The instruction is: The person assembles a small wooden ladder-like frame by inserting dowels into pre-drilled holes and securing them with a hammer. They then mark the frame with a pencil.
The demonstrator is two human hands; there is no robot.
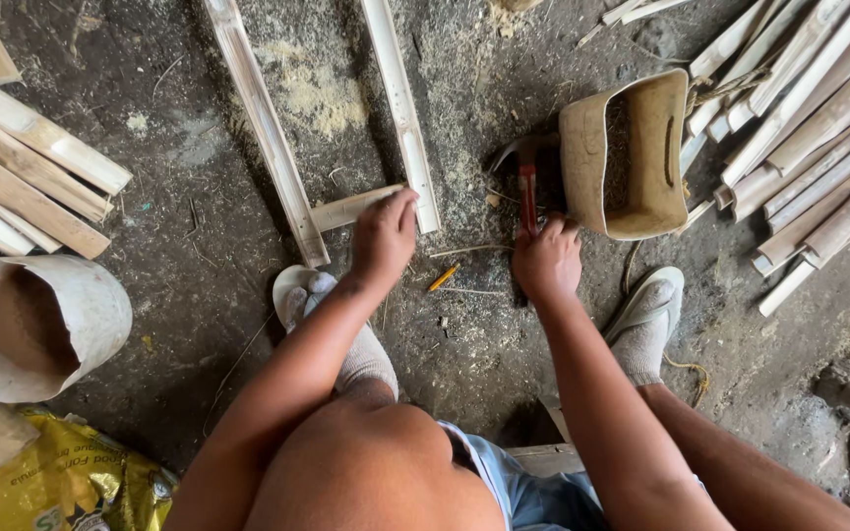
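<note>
My left hand (383, 236) presses on a short bamboo crosspiece (346, 208) that lies between two long bamboo slats, the left slat (266, 128) and the right slat (403, 113), on the dirt floor. My right hand (546, 261) grips the red handle of a claw hammer (525, 177), whose metal head rests on the ground by a tan open box (627, 152). A small yellow pencil stub (443, 279) lies between my hands. My socked feet in sandals (647, 315) frame the work spot.
Stacked bamboo slats (809, 128) fill the right side, and more planks (22, 177) lie at the left. A white bucket (36, 324) lies on its side at lower left above a yellow sack (61, 482). Sawdust (322, 93) covers the floor.
</note>
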